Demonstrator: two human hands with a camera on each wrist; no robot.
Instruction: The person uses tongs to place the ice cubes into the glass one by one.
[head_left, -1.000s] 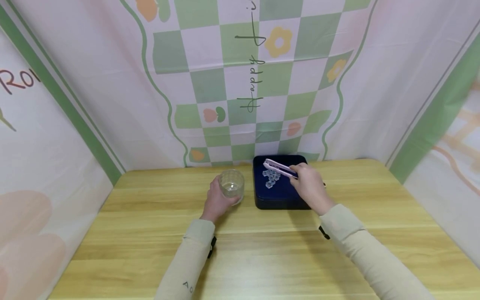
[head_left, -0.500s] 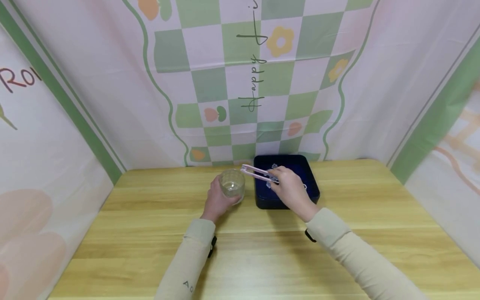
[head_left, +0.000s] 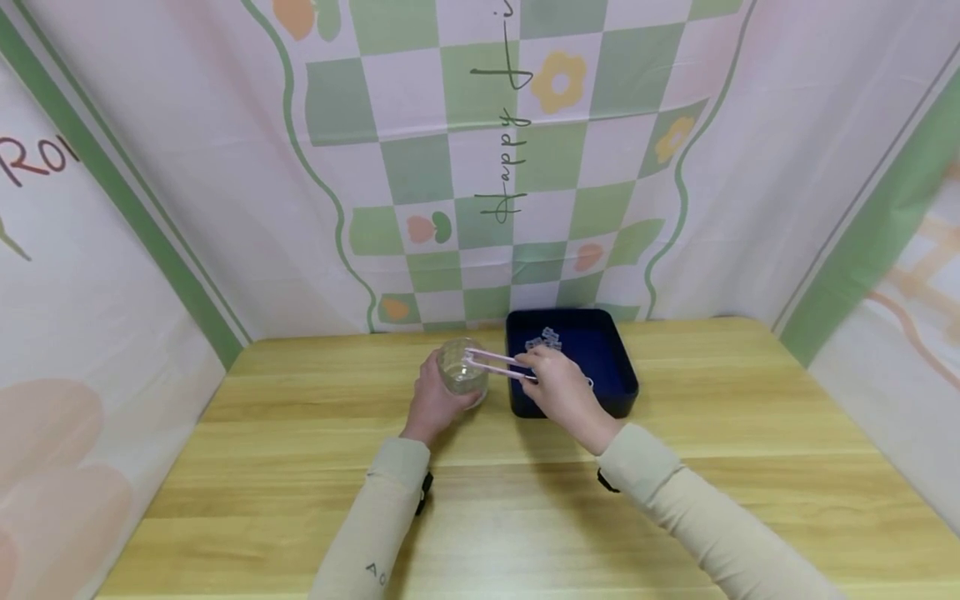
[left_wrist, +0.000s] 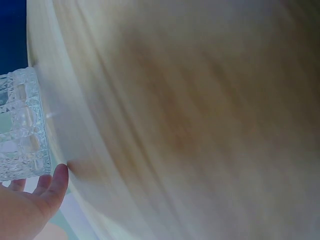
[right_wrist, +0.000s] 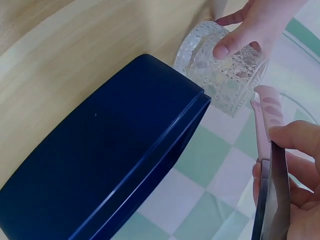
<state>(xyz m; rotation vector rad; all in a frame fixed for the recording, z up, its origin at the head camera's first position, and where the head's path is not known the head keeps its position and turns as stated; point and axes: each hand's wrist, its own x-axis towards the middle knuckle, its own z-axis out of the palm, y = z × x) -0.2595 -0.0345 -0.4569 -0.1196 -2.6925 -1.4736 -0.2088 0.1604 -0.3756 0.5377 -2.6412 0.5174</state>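
My left hand (head_left: 435,402) grips a clear, cut-patterned glass (right_wrist: 200,60) from its left side, thumb at the front. The glass stands upright on the wooden table. My right hand (head_left: 561,392) holds a pair of tongs (right_wrist: 273,112) with pale pink tips and dark metal arms. In the head view the tips overlap the mouth of the glass; whether they pinch a clear piece I cannot tell. A dark blue tray (head_left: 611,375) lies under the right hand. Several clear ice-cube-like pieces (head_left: 551,337) lie in its left back part, partly hidden by the hand.
The tray's raised wall (right_wrist: 100,120) stands close to the right of the glass. Behind both, a checkered cloth backdrop (head_left: 480,275) meets the back edge of the wooden table (head_left: 300,483). More printed cloth hangs at both sides.
My right hand has moved left with the tongs, from over the clear pieces in the tray to the mouth of the glass. The left hand and glass stay in place.
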